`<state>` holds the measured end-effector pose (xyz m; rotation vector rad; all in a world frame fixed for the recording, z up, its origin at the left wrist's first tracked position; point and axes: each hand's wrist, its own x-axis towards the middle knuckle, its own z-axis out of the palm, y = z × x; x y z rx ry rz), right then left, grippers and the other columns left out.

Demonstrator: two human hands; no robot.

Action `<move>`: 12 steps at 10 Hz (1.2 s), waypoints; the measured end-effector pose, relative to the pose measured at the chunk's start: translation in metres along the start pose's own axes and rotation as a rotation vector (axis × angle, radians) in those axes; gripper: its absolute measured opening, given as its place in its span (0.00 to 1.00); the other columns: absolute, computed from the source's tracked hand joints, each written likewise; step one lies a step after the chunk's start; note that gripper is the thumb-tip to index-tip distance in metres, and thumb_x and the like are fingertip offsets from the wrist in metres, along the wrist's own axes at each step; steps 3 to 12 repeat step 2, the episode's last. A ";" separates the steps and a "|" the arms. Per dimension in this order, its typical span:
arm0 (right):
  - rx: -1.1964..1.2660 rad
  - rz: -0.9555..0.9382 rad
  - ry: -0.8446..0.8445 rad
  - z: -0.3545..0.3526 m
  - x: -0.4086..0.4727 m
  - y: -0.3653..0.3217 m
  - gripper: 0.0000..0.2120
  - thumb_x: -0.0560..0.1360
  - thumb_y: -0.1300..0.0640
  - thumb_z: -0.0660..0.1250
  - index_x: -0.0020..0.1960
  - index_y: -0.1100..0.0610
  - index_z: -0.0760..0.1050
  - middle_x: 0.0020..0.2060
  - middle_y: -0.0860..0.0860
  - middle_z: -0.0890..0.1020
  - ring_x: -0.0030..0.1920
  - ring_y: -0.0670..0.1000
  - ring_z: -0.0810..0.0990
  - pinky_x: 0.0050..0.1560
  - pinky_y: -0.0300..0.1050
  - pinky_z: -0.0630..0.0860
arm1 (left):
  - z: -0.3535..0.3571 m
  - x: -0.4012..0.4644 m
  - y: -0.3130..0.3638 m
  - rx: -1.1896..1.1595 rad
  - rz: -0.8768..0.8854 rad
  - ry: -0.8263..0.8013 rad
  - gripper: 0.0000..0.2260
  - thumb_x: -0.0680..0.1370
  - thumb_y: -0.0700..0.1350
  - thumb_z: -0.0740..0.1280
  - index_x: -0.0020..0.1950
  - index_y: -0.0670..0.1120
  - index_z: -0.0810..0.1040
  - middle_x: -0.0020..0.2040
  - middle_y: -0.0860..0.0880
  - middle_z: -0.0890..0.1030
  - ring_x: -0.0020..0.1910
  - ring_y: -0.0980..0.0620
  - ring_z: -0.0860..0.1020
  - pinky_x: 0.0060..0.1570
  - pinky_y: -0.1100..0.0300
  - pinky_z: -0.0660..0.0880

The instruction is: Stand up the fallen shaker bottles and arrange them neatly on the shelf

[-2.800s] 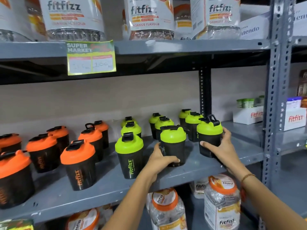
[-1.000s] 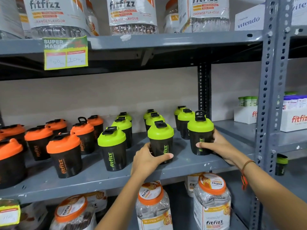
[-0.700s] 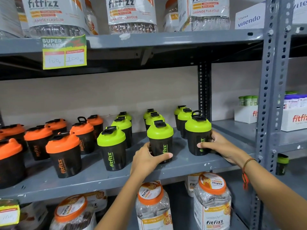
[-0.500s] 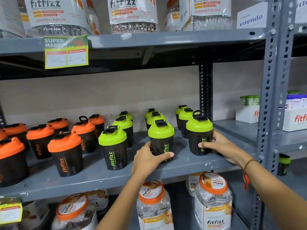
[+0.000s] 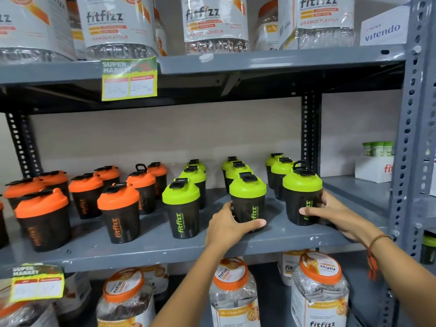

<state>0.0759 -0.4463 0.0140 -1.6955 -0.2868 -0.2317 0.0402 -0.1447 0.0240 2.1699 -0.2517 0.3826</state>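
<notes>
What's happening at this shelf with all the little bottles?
A person is tidying shaker bottles on a grey metal shelf. The left hand is wrapped around one green-lidded shaker in the front row, and the right hand holds the green-lidded shaker beside it. Both stand upright on the shelf. Every shaker in view is standing, orange-lidded ones to the left, green to the right.

Black shaker bottles [image 5: 248, 208] stand on the grey shelf [image 5: 165, 249]: lime-green lids and lettering toward three o'clock, orange ones toward nine o'clock. A yellow-green price tag [image 5: 129, 79] hangs at eleven o'clock.
</notes>
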 end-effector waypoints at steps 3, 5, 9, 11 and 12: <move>0.010 -0.150 0.207 0.018 -0.012 -0.013 0.46 0.63 0.49 0.79 0.76 0.44 0.64 0.65 0.42 0.79 0.63 0.40 0.79 0.60 0.38 0.72 | -0.014 -0.020 -0.006 -0.045 0.018 0.060 0.58 0.52 0.77 0.71 0.77 0.50 0.63 0.68 0.50 0.77 0.66 0.54 0.76 0.64 0.52 0.74; 0.010 -0.150 0.207 0.018 -0.012 -0.013 0.46 0.63 0.49 0.79 0.76 0.44 0.64 0.65 0.42 0.79 0.63 0.40 0.79 0.60 0.38 0.72 | -0.014 -0.020 -0.006 -0.045 0.018 0.060 0.58 0.52 0.77 0.71 0.77 0.50 0.63 0.68 0.50 0.77 0.66 0.54 0.76 0.64 0.52 0.74; 0.010 -0.150 0.207 0.018 -0.012 -0.013 0.46 0.63 0.49 0.79 0.76 0.44 0.64 0.65 0.42 0.79 0.63 0.40 0.79 0.60 0.38 0.72 | -0.014 -0.020 -0.006 -0.045 0.018 0.060 0.58 0.52 0.77 0.71 0.77 0.50 0.63 0.68 0.50 0.77 0.66 0.54 0.76 0.64 0.52 0.74; 0.010 -0.150 0.207 0.018 -0.012 -0.013 0.46 0.63 0.49 0.79 0.76 0.44 0.64 0.65 0.42 0.79 0.63 0.40 0.79 0.60 0.38 0.72 | -0.014 -0.020 -0.006 -0.045 0.018 0.060 0.58 0.52 0.77 0.71 0.77 0.50 0.63 0.68 0.50 0.77 0.66 0.54 0.76 0.64 0.52 0.74; 0.010 -0.150 0.207 0.018 -0.012 -0.013 0.46 0.63 0.49 0.79 0.76 0.44 0.64 0.65 0.42 0.79 0.63 0.40 0.79 0.60 0.38 0.72 | -0.014 -0.020 -0.006 -0.045 0.018 0.060 0.58 0.52 0.77 0.71 0.77 0.50 0.63 0.68 0.50 0.77 0.66 0.54 0.76 0.64 0.52 0.74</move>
